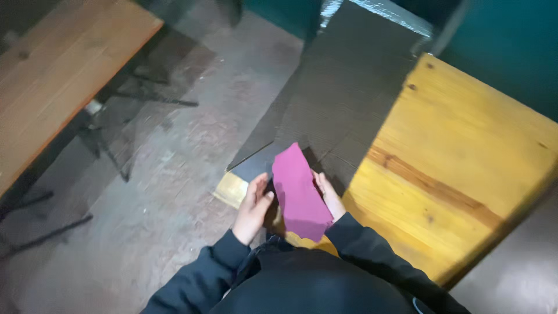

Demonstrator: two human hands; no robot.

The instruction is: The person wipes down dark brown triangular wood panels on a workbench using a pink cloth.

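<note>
from the head camera i look down on my two hands holding a magenta sheet of paper point(299, 192) just in front of my chest, over the near corner of a yellow wooden table point(459, 157). my left hand point(253, 208) sits at the sheet's left edge, fingers together and curled toward it, thumb pointing up; i can't tell whether it pinches the paper or only rests against it. my right hand point(329, 195) is at the right edge, mostly hidden behind the sheet, fingers close together along the paper; whether the grip is firm i can't tell. the sheet stands tilted, its top end leaning away from me and to the left.

under and beyond the paper lies a large dark corrugated cardboard sheet point(343, 93), spread across the left part of the table and sticking out past the table's near-left edge. its far end carries a strip of shiny silvery tape point(383, 10). my dark jacket sleeves point(372, 250) fill the bottom of the view and cover the table's nearest corner.

to the left, well apart, a second wooden table point(52, 81) stands on thin black metal legs point(104, 145) over a worn grey-brown floor point(174, 192). a teal wall point(505, 52) closes the far right.
</note>
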